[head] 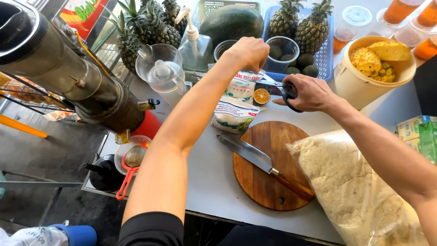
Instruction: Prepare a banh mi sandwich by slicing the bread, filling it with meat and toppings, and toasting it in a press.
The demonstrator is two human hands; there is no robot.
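Observation:
My left hand (249, 51) pinches the top of a white printed bag (234, 107) that stands upright on the grey counter (214, 177). My right hand (309, 92) grips black-handled scissors (281, 86), their blades pointing left at the bag's top just under my left fingers. A halved small orange citrus (261, 96) lies right behind the bag. In front of the bag a round wooden cutting board (268, 182) carries a large knife (259, 159) with a wooden handle, blade pointing up-left.
A big clear bag of pale powder (355, 191) lies at the right. A cream bucket of peeled pineapple (378, 68), baskets with pineapples (314, 27) and a watermelon (232, 20), a pump bottle (195, 45), a blender jar (160, 68) and a large juicer (68, 73) crowd the back and left.

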